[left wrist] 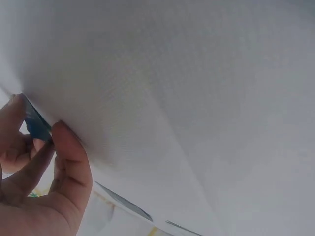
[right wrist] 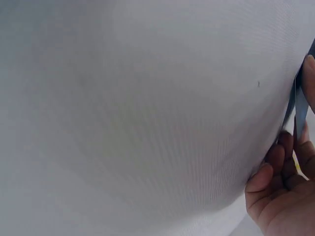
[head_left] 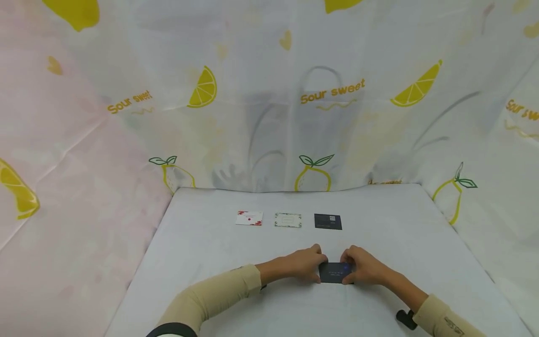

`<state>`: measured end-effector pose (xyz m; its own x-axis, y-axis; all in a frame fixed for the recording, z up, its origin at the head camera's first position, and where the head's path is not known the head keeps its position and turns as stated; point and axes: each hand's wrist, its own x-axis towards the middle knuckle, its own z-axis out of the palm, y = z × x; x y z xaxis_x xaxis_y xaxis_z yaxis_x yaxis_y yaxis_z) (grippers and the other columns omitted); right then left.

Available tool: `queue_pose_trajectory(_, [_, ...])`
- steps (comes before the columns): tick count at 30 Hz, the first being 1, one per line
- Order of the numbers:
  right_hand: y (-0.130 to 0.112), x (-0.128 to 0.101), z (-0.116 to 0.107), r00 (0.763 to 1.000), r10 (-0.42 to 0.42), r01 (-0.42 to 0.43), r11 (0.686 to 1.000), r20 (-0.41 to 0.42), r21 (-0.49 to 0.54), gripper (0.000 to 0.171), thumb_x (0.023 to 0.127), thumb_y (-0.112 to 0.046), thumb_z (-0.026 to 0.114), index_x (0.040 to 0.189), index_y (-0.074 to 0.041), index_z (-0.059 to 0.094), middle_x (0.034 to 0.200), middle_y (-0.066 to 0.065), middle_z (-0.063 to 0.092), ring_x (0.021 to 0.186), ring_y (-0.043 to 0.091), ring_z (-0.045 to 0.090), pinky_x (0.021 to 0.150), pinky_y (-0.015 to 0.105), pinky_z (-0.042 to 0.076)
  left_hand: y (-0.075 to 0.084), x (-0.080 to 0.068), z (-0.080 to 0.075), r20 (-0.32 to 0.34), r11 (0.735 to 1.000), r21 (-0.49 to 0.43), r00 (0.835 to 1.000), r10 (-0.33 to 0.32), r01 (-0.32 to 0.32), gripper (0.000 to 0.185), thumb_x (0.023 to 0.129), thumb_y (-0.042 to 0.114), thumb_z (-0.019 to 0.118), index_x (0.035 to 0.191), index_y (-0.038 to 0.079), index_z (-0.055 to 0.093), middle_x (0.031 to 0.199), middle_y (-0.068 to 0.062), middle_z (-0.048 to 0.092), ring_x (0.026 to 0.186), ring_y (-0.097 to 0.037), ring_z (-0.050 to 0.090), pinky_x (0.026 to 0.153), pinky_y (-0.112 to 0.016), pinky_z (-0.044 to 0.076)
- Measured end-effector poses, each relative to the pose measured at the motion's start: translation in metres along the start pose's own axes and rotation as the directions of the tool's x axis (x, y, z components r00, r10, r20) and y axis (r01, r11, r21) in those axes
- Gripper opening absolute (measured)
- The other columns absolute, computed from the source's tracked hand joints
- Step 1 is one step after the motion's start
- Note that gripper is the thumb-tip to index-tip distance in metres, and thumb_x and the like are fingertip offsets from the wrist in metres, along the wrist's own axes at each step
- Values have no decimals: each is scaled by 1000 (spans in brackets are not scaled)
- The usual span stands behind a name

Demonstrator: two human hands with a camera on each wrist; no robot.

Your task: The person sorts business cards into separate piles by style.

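Note:
Low over the white table lies a dark card (head_left: 334,273) with faint small print and a blue patch near its right end. My left hand (head_left: 304,264) holds its left end, thumb at the near corner and fingers at the far one. At the right end, my right hand (head_left: 367,266) grips it the same way. The left wrist view catches the card (left wrist: 37,123) tilted and bluish near the left hand's fingertips (left wrist: 69,142). Only a thin slice of the card (right wrist: 300,110) shows by the right hand (right wrist: 285,196); whether it touches the table is hard to tell.
Beyond the hands, three cards lie in a row: a white one with red corners (head_left: 249,218), a pale one with a leafy border (head_left: 288,220) and a black one (head_left: 328,222). A lemon-print cloth (head_left: 269,126) hangs behind the white table (head_left: 210,252).

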<state>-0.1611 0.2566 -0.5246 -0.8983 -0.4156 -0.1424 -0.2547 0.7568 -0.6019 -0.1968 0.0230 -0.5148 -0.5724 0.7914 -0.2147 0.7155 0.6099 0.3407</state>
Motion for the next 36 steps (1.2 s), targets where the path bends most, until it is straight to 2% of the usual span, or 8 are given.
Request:
queue_pose_trajectory(5, [1,-1,-1,999,-31,30,998,21,62,28,81,-22,81,98,-13,60,86,-6,60,76,6,50,68,24,43,-2,-4,-1,-18,1000,-10,999,26,-27,55,84,35,79,132,17,60,117,5,55,89,0,51,78,-13,45])
queue_pose_trajectory(10, [3,-1,-4,998,-56,53,987,12,155,13,91,-16,70,101,-13,63,78,-5,53,70,4,46,61,24,39,-7,-6,-1,-62,997,-10,996,69,-70,57,86,42,75,134,16,59,122,4,58,97,1,54,85,-13,47])
queue_pose_trajectory(16, [0,1,-10,999,-40,44,940,-18,338,17,94,-14,67,107,-4,63,79,0,57,70,5,50,61,23,42,-11,-9,-4,-175,992,76,978,117,-106,75,79,57,77,138,18,54,123,5,55,96,1,53,80,-12,45])
queue_pose_trajectory(22, [-5,3,-14,999,-24,34,892,-27,451,23,94,-12,65,111,4,60,82,7,64,73,7,54,62,23,42,-14,-9,-9,-262,986,131,956,135,-103,68,81,48,78,137,15,57,123,3,57,95,-1,54,76,-11,44])
queue_pose_trajectory(24, [-5,4,-14,997,-35,62,915,-74,399,24,94,-14,67,110,2,62,81,5,63,71,5,52,61,23,42,-16,-7,-11,-273,988,119,954,123,-93,67,81,48,78,136,15,58,123,3,57,95,-1,54,76,-11,44])
queue_pose_trajectory(28, [-3,6,-8,967,-107,144,978,-232,148,38,84,-24,79,113,-4,64,92,0,64,76,6,53,63,22,45,-24,-2,-13,-285,997,52,956,71,-59,68,80,49,78,135,14,60,123,3,58,92,-1,53,75,-12,44])
queue_pose_trajectory(31, [-3,9,-5,935,-158,163,987,-318,-10,56,75,-29,86,121,-6,64,107,0,64,86,11,57,70,25,48,-31,3,-15,-296,999,33,954,43,-35,69,80,51,77,136,14,59,122,3,58,88,-1,51,72,-13,43])
queue_pose_trajectory(36, [-2,17,-6,915,-169,165,985,-366,-43,62,73,-26,87,126,-7,62,115,4,61,92,18,58,72,27,48,-40,11,-23,-319,999,39,947,40,-29,70,80,53,76,136,14,59,122,2,58,86,-2,51,69,-13,43])
